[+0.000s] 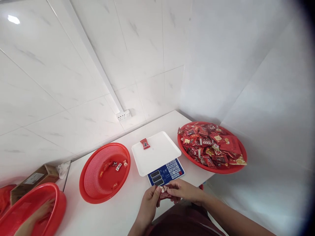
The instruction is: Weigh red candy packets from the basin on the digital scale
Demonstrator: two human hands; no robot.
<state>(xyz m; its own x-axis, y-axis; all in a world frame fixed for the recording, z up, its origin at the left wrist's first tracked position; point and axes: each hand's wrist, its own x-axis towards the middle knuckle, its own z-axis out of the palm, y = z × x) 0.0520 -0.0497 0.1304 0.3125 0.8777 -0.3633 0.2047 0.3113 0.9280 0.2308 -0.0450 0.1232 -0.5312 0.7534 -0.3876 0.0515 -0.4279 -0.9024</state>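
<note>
Grey-veined tiled wall (140,52) at 11 o'clock, smooth pale wall (246,49) at 2.
White cable trunking (91,49) slants from between 10 and 11 o'clock down to a socket strip (121,116) at 9, near centre; a bright glare patch (13,19) sits at 10, and at 8 a cardboard box (40,178) beside crumpled white plastic (64,171).

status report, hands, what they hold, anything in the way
Left hand and right hand gripping red packet. Wrapped sweet on white tray. Nothing seen blocking the hands.
</note>
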